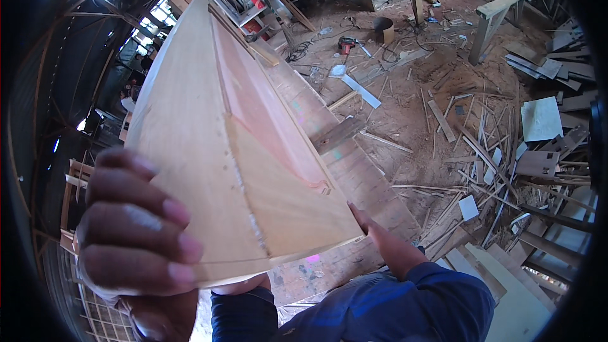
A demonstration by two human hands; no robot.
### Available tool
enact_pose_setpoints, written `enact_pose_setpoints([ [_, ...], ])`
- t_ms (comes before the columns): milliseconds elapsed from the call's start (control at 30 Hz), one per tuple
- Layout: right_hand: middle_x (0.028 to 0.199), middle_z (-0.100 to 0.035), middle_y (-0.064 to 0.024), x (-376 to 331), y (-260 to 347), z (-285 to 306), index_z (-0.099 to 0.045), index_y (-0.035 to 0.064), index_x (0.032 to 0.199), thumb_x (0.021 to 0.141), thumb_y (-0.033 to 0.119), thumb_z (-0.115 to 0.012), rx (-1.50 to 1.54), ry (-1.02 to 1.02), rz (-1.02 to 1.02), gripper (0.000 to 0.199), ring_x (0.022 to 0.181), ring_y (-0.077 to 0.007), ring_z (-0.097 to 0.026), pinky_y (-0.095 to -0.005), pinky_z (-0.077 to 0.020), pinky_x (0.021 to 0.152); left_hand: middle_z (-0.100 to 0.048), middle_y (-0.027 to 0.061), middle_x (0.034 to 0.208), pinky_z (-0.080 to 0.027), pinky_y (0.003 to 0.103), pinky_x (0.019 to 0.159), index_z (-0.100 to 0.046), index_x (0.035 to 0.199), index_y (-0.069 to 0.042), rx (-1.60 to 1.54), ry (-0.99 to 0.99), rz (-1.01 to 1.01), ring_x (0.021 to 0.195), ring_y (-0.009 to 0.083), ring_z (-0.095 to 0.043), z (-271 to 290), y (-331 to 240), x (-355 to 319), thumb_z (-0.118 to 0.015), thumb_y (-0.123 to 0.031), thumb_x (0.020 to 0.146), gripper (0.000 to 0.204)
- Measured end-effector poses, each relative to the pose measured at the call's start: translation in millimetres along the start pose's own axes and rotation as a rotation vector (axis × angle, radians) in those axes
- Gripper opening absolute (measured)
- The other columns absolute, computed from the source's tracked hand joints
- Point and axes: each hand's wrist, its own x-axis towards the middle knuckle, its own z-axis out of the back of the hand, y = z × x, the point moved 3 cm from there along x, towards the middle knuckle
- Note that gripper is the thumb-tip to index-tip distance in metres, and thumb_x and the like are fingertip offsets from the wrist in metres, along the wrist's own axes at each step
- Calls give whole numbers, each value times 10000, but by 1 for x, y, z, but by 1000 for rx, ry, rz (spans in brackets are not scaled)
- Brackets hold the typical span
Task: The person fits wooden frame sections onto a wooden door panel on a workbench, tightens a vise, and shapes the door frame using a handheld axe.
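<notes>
The left hand [136,225] is clamped on the near left edge of a pale wooden panel assembly [221,133], four fingers [152,212] wrapped over its upper face. The grip is closed firmly on the wood. The right hand [386,240], in a blue sleeve [405,304], supports the assembly at its near right corner from below; its fingers are hidden behind the wood, so the state of that grip cannot be told.

The panel assembly is held up close to the camera and tilted, its long edges running away toward the upper left. It consists of a broad flat board with a second board joined along it at an angle; a row of small fastener marks follows the joint.

Below and to the right of the assembly lies a long plank tabletop [354,171], with a short wooden block [339,134] resting on it. Right of the assembly, the dirt floor [411,107] is covered with offcut strips and sawdust. Beyond the assembly's far end, a red power tool [346,43] lies on the floor.
</notes>
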Motion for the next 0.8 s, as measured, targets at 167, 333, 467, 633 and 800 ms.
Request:
enact_pose_setpoints([
  [167,1612,-423,-250,-86,20,-6,-347,-40,1599,971,662,-633,-22,-2,521,984,1494,-319,-409,-410,-350,1220,-600,-25,844,-387,460,999,-598,953,-215,-8,-23,-64,887,186,-559,6,6,-8,-505,-544,979,343],
  [333,1728,-179,-254,-211,62,-12,-168,19,1669,798,479,-891,-307,292,1235,1222,1615,-349,-176,-437,-262,1280,-638,-38,836,-432,430,879,-626,972,-194,-58,11,-161,833,166,-580,21,11,-13,-427,-468,1047,347],
  [467,1699,-240,-298,-210,103,-29,-259,19,1656,722,316,-926,-678,115,1285,1186,1575,-460,-268,-470,-343,1253,-651,-27,846,-449,460,915,-654,1028,-197,13,275,-51,950,161,-628,32,8,-2,-428,-462,1030,348],
  [633,1674,-308,-297,-184,139,-53,-277,-13,1641,740,231,-894,-548,23,1461,1119,1515,-480,-382,-475,-424,1203,-643,-34,851,-449,464,975,-629,952,-218,-13,127,-158,888,165,-621,32,63,-13,-514,-485,1018,298],
  [800,1609,-428,-297,-144,191,-67,-213,24,1674,745,207,-884,-565,-76,1461,1160,1439,-419,-516,-427,-470,1160,-675,79,771,-467,541,943,-649,788,-84,-44,-108,-182,750,231,-629,13,147,-2,-540,-391,994,385],
])
